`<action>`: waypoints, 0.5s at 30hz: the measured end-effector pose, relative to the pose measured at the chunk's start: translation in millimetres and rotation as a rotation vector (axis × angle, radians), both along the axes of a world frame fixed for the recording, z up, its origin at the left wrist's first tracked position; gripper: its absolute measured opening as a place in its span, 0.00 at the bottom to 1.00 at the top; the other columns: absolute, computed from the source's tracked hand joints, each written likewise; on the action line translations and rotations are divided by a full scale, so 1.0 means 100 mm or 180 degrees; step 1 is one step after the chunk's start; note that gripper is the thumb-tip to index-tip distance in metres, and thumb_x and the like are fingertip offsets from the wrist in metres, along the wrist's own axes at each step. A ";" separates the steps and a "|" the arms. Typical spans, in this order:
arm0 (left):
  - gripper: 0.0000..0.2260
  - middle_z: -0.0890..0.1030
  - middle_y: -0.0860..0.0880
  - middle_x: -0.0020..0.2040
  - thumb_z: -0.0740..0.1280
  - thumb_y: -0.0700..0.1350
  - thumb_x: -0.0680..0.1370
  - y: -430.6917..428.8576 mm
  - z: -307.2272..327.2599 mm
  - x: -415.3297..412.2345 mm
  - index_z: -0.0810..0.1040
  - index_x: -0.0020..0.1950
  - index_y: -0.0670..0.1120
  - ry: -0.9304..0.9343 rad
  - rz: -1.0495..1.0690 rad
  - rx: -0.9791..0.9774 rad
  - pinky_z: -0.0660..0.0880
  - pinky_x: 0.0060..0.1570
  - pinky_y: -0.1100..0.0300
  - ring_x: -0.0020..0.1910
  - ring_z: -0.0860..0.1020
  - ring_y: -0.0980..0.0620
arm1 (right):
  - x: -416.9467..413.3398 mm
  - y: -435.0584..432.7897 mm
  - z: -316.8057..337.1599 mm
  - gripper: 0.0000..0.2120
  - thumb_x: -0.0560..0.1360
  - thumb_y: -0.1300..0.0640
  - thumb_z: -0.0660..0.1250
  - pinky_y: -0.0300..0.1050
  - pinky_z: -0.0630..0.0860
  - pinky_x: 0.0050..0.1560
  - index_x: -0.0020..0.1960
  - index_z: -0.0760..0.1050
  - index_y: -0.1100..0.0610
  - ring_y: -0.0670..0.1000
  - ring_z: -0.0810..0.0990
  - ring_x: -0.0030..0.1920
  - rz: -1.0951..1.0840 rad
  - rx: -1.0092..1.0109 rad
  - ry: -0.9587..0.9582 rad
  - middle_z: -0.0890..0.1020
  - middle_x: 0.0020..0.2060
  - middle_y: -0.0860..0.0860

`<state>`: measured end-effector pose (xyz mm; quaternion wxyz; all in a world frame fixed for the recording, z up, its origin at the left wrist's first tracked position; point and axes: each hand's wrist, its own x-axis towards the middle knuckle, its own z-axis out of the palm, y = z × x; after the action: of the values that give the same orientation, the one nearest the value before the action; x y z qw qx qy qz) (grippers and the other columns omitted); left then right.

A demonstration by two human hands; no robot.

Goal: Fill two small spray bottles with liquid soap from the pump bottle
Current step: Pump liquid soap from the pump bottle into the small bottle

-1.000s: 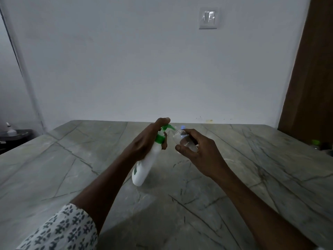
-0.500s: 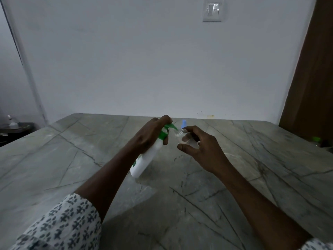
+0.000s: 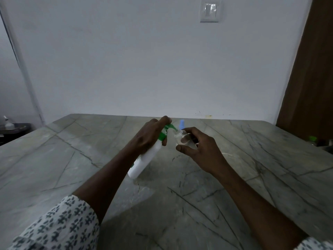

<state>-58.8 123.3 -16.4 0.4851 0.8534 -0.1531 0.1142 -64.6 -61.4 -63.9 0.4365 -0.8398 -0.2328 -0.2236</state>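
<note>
Here pump bottle (image 3: 146,159) tilts, nozzle (image 3: 169,126) toward spray bottle (image 3: 182,137).

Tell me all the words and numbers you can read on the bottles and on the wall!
No words or numbers can be read here.
pump bottle, held by the left hand: a bit of green print low on its side, mostly hidden and too blurred to read.
small clear bottle, held by the right hand: no label shows.
wall switch: no writing shows.
</note>
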 end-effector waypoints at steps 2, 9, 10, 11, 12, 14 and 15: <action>0.18 0.79 0.46 0.32 0.55 0.58 0.77 0.00 0.01 -0.01 0.74 0.41 0.46 0.0057 -0.0019 -0.0046 0.73 0.44 0.54 0.33 0.75 0.47 | 0.00 0.01 0.00 0.23 0.69 0.49 0.75 0.36 0.75 0.47 0.62 0.74 0.50 0.40 0.79 0.47 0.0005 -0.0030 -0.0001 0.82 0.49 0.45; 0.29 0.79 0.47 0.30 0.54 0.61 0.77 0.01 -0.01 0.02 0.80 0.44 0.37 -0.0068 -0.0007 0.0110 0.71 0.40 0.58 0.29 0.76 0.54 | 0.00 0.00 0.00 0.24 0.69 0.49 0.75 0.37 0.76 0.47 0.62 0.74 0.51 0.44 0.80 0.49 -0.0018 0.0044 -0.0018 0.83 0.49 0.47; 0.30 0.79 0.47 0.30 0.53 0.61 0.80 0.01 -0.01 0.02 0.80 0.45 0.36 -0.0101 0.0008 0.0129 0.70 0.40 0.58 0.29 0.76 0.53 | 0.00 -0.01 0.00 0.24 0.69 0.49 0.75 0.39 0.77 0.48 0.62 0.75 0.51 0.44 0.81 0.49 -0.0027 0.0061 -0.0022 0.83 0.49 0.47; 0.28 0.79 0.47 0.31 0.53 0.58 0.82 0.00 -0.01 0.01 0.80 0.46 0.36 -0.0107 0.0025 0.0157 0.70 0.40 0.58 0.30 0.75 0.52 | 0.00 -0.01 0.00 0.24 0.69 0.49 0.75 0.40 0.78 0.49 0.62 0.75 0.51 0.44 0.81 0.49 -0.0030 0.0066 -0.0021 0.83 0.49 0.47; 0.25 0.79 0.46 0.31 0.53 0.56 0.83 -0.01 0.00 0.00 0.80 0.46 0.38 -0.0105 0.0045 0.0175 0.70 0.39 0.58 0.30 0.75 0.51 | 0.00 -0.01 0.00 0.24 0.69 0.49 0.76 0.42 0.79 0.49 0.62 0.75 0.51 0.44 0.81 0.49 -0.0031 0.0060 -0.0019 0.83 0.49 0.46; 0.19 0.78 0.46 0.32 0.53 0.53 0.84 -0.03 0.01 -0.01 0.77 0.43 0.45 -0.0073 0.0078 0.0228 0.70 0.39 0.58 0.31 0.74 0.51 | 0.00 -0.01 -0.01 0.24 0.68 0.49 0.76 0.42 0.79 0.50 0.62 0.75 0.51 0.45 0.81 0.49 -0.0034 0.0042 -0.0019 0.83 0.49 0.46; 0.18 0.78 0.46 0.32 0.53 0.53 0.83 -0.03 0.01 -0.02 0.76 0.42 0.46 -0.0055 0.0059 0.0241 0.71 0.40 0.57 0.31 0.74 0.50 | 0.00 -0.01 -0.02 0.24 0.68 0.49 0.76 0.42 0.78 0.51 0.62 0.75 0.51 0.45 0.80 0.49 -0.0032 0.0033 -0.0029 0.82 0.49 0.46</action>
<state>-61.1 120.2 -15.0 0.4500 0.8715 -0.1535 0.1201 -64.6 -62.5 -65.7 0.4387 -0.8377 -0.2294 -0.2308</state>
